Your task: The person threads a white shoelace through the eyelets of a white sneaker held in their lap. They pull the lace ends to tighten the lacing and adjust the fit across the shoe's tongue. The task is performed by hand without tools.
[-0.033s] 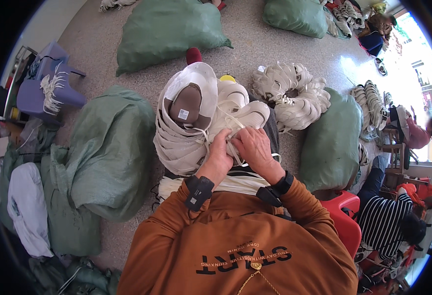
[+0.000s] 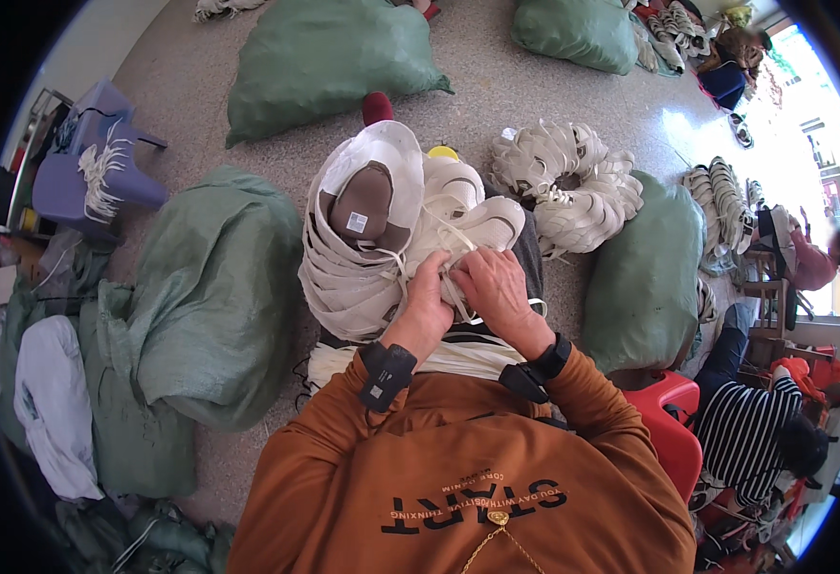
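In front of me lies a white shoe upper (image 2: 482,228), toe pointing away, with a loose white shoelace (image 2: 453,232) across its front. My left hand (image 2: 427,298) is closed at the shoe's near end, thumb and fingers pinching at the lacing. Close beside it, my right hand (image 2: 499,292) has its fingers bent down on the lace; the fingertips are partly hidden. A nested stack of white shoe uppers (image 2: 343,287) stands against my left hand, its top one showing a brown lining. Across my lap lies a bundle of white laces (image 2: 420,356).
A ring of white shoe uppers (image 2: 602,206) rests by a green sack (image 2: 645,277) on the right. Another green sack (image 2: 219,297) stands left, and one (image 2: 334,62) lies ahead. A purple stool (image 2: 95,177) is far left, a red chair (image 2: 667,421) right. A person in stripes (image 2: 750,421) sits nearby.
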`<state>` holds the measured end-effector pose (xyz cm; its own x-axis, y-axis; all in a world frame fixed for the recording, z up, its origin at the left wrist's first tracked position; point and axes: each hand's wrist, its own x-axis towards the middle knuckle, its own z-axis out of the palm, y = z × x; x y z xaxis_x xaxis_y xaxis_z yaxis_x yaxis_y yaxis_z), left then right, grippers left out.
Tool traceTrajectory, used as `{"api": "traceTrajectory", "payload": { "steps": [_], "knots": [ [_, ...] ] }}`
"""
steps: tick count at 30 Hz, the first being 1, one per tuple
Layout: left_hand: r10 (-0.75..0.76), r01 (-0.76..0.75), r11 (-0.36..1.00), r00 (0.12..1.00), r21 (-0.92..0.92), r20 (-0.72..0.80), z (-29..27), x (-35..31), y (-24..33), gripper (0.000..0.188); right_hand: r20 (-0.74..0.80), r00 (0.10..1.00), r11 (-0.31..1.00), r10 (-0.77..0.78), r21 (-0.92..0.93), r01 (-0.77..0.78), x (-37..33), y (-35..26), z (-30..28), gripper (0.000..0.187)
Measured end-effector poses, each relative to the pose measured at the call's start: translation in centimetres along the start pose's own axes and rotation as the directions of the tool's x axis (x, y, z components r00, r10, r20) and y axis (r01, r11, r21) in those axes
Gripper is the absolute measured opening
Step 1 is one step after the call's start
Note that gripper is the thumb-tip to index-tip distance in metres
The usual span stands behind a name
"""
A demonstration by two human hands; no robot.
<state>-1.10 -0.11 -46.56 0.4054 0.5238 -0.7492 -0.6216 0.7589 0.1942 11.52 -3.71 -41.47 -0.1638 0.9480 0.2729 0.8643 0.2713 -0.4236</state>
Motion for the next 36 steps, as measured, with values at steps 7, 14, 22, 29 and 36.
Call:
{"api": "traceTrajectory", "payload": {
  "steps": [7,14,22,29,36],
  "knots": [
    [0.011,-0.012,1.0,0.998,-0.022,-0.069,0.3,-0.6,-0.3,0.036,-0.016,1.0,0.999,-0.019,-0.038,0.018,0.0,-0.1,0.1,0.017],
    [-0.075,0.075,0.997,0.997,-0.028,0.014,0.8,-1.2,1.0,0.034,-0.057,0.998,0.998,-0.016,-0.065,0.013,0.1,-0.4,1.0,0.015],
    [0.049,-0.034,0.995,0.986,-0.099,0.158,0.3,-2.5,0.7,0.044,0.063,0.993,0.961,0.101,0.253,-0.114,-2.5,-0.7,-3.8,0.012],
    [0.138,-0.122,0.989,0.964,-0.081,0.228,-0.2,-3.1,0.0,0.045,0.091,0.703,0.709,0.705,-0.104,-0.698,-23.6,13.0,-11.5,0.015],
    [0.146,-0.138,0.989,0.963,-0.051,0.228,-0.4,-3.4,0.3,0.046,0.055,0.789,0.774,0.612,-0.248,-0.583,-21.9,10.8,-6.8,0.006]
  ]
}}
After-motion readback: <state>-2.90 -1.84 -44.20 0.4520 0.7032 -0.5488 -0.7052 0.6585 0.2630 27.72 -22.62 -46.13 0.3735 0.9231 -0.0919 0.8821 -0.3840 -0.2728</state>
